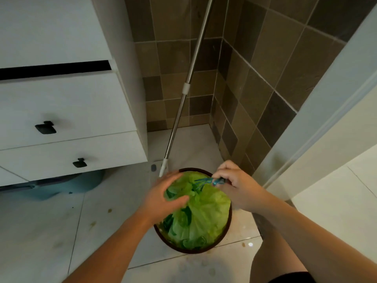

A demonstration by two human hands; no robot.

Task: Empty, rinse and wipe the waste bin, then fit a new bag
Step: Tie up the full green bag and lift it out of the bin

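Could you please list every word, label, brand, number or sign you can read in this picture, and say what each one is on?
There is no readable text in this view.
The green bag in the waste bin is plain.
The white cabinet and the mop handle carry no lettering.
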